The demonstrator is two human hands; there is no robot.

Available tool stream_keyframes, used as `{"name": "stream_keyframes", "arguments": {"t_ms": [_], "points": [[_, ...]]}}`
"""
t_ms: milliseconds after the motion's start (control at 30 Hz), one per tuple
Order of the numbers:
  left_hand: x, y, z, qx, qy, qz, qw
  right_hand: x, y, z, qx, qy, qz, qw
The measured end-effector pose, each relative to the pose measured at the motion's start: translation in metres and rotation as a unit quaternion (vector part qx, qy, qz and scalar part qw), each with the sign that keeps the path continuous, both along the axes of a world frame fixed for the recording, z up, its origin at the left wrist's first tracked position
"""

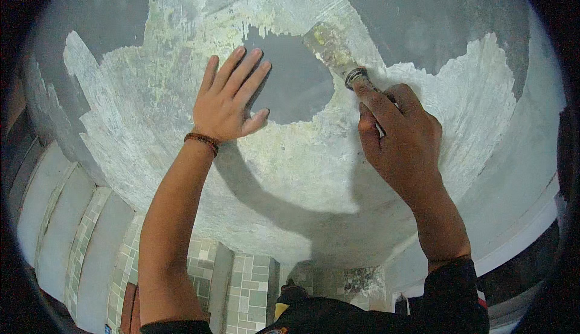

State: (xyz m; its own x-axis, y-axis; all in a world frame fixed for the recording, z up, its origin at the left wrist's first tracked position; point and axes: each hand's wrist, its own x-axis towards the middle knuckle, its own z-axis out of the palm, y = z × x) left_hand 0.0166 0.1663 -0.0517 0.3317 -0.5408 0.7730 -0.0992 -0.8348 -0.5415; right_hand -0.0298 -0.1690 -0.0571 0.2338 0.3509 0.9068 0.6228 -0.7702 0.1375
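In front of me is a wall (302, 177) with grey paint partly stripped away, leaving a rough whitish layer with yellowish spots. My left hand (227, 107) rests on it with fingers stretched out, at the left edge of a remaining grey paint patch (295, 83). A bead bracelet (204, 142) circles that wrist. My right hand (403, 134) is wrapped round the handle of a scraper (331, 48), its index finger along the handle. The worn, smeared blade points up and left, over the upper right border of the patch. Its handle is mostly hidden in my grip.
Larger areas of grey paint (435, 16) remain at the upper right and upper left. Steps (57, 207) run down the left side. Below lies a tiled floor (249, 288), with pale flakes and dark debris (364, 281) near the wall's foot.
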Motion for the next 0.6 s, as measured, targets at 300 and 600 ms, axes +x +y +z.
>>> {"name": "stream_keyframes", "arguments": {"t_ms": [300,600], "points": [[0.002,-0.002,0.000,-0.011,-0.021,-0.028,0.999,0.012,0.004,-0.004,0.067,0.002,0.064,0.996],[0.002,0.000,-0.001,-0.008,-0.015,-0.017,1.000,0.011,-0.004,-0.049,0.427,0.381,0.416,0.707]]}}
